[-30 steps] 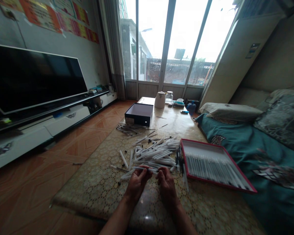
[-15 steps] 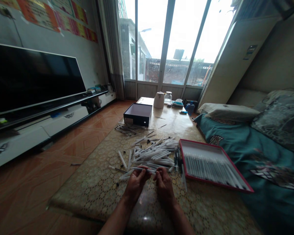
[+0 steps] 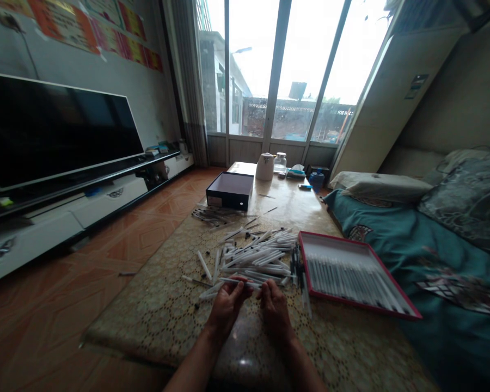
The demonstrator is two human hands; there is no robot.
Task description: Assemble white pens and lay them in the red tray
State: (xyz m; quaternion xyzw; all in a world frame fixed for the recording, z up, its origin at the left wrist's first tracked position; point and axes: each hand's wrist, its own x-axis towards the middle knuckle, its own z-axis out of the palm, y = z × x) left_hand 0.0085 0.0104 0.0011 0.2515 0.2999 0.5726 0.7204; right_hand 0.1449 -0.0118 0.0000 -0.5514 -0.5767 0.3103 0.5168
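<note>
My left hand (image 3: pixel 227 304) and my right hand (image 3: pixel 274 306) are close together over the near part of a low table (image 3: pixel 167 316). Both have their fingers curled around one white pen (image 3: pixel 245 283), held crosswise between them at the near edge of a loose pile of white pens (image 3: pixel 255 258). Right of my hands lies a red-rimmed tray (image 3: pixel 353 272) filled with a neat row of white pens. A few dark pens (image 3: pixel 296 264) lie along the tray's left side.
A dark open box (image 3: pixel 230 190) stands further back, with thin refills (image 3: pixel 214 216) strewn before it. A white kettle (image 3: pixel 265 166) and jar (image 3: pixel 281 162) sit at the far end. A teal-covered sofa (image 3: pixel 412 245) is on the right, a TV (image 3: pixel 53 128) on the left.
My hands stay at the pile's near edge with the pen between them; my right hand has edged slightly closer to the left. The view has shifted slightly.
</note>
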